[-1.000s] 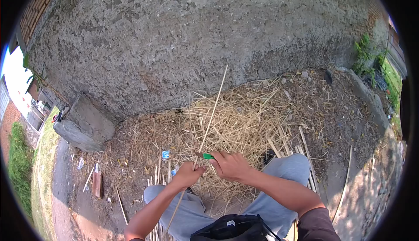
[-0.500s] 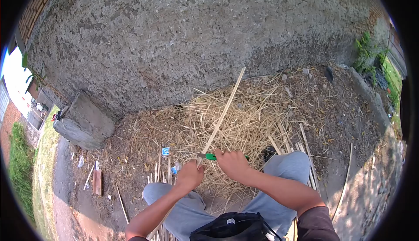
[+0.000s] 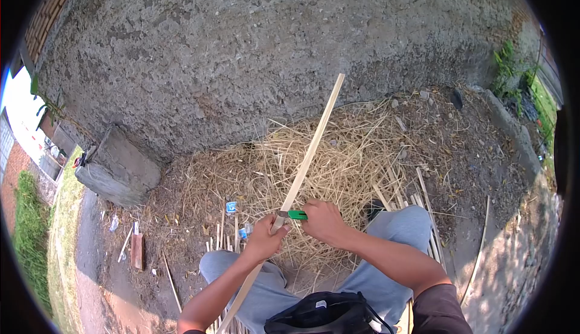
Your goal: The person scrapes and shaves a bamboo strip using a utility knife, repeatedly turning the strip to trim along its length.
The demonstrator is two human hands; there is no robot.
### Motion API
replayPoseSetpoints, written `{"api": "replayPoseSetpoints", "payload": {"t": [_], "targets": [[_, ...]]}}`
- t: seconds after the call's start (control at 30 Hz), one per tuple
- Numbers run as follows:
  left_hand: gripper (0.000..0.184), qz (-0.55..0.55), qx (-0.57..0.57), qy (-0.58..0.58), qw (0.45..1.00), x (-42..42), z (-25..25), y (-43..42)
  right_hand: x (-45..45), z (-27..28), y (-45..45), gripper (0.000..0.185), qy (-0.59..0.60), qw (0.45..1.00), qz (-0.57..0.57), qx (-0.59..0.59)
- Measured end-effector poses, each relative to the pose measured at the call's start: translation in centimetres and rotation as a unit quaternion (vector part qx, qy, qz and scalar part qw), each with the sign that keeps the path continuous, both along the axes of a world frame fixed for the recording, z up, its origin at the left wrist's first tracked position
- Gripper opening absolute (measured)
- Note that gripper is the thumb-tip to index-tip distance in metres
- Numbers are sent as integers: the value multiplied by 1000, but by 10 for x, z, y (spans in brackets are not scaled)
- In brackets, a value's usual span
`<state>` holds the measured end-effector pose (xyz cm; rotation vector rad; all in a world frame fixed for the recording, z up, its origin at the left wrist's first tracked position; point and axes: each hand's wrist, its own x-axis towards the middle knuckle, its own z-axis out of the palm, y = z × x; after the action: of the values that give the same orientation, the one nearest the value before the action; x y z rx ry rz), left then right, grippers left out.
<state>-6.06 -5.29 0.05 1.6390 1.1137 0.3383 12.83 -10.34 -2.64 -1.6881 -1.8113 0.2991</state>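
A long pale wooden strip point(image 3: 312, 146) slants up from between my legs toward the wall, its far end raised over the shavings. My left hand point(image 3: 264, 239) is closed around its lower part. My right hand point(image 3: 323, 221) grips a green-handled knife point(image 3: 296, 215) just right of the left hand. The knife's short dark blade lies against the strip, right beside my left fingers. Below both hands is a heap of pale shavings point(image 3: 344, 165).
A rough grey wall point(image 3: 260, 56) rises in front. At the left stand a concrete block point(image 3: 121, 168) and, nearer, a brown wooden piece point(image 3: 137, 251). Blue-and-white packets point(image 3: 231, 207) lie by the shavings. More strips point(image 3: 425, 195) lie beside both legs; a black bag point(image 3: 326, 314) rests at my lap.
The strip has turned its broader face to view, and its far end has moved up and right. Both hands stay close together, with the knife still at the strip.
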Motion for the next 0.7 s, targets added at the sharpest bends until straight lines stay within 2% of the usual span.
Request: {"api": "replayPoseSetpoints", "payload": {"t": [0.07, 0.13, 0.2, 0.27, 0.37, 0.43, 0.47, 0.53, 0.57, 0.63, 0.67, 0.7], "targets": [[20, 5, -18, -13, 1000, 3, 4, -3, -1, 1, 1, 14, -1, 1000, -5, 4], [23, 9, -17, -12, 1000, 3, 3, -4, -3, 12, 0, 14, -35, 996, -35, -79], [27, 12, -16, -12, 1000, 4, 3, -4, -4, 21, -1, 14, -24, 996, -34, -84], [29, 23, -72, -39, 996, 5, 5, -3, -4, 22, -1, 15, -12, 995, -32, -90], [27, 23, -92, -61, 994, 6, 12, -4, -6, 13, 1, 18, 2, 995, -31, -97], [29, 22, -97, -70, 993, 7, 13, -6, -7, 6, 5, 22, 117, 989, -19, -93], [32, 20, -102, -78, 992, 7, 14, -7, -6, 4, 7, 22, 118, 988, -20, -93], [37, 17, -100, -67, 993, 7, 13, -6, -4, 8, 12, 26, 229, 950, -28, -212], [43, 15, -98, -59, 993, 7, 12, -6, -5, 3, 13, 26, 228, 950, -27, -212], [50, 20, -98, -52, 994, 8, 13, -5, -7, -5, 14, 25, 398, 915, 2, -61], [56, 24, -98, -44, 994, 8, 14, -5, -6, -8, 15, 25, 398, 915, 2, -61], [56, 24, -98, -44, 994, 8, 16, -4, -6, -4, 15, 24, 454, 888, 3, -80]]}}
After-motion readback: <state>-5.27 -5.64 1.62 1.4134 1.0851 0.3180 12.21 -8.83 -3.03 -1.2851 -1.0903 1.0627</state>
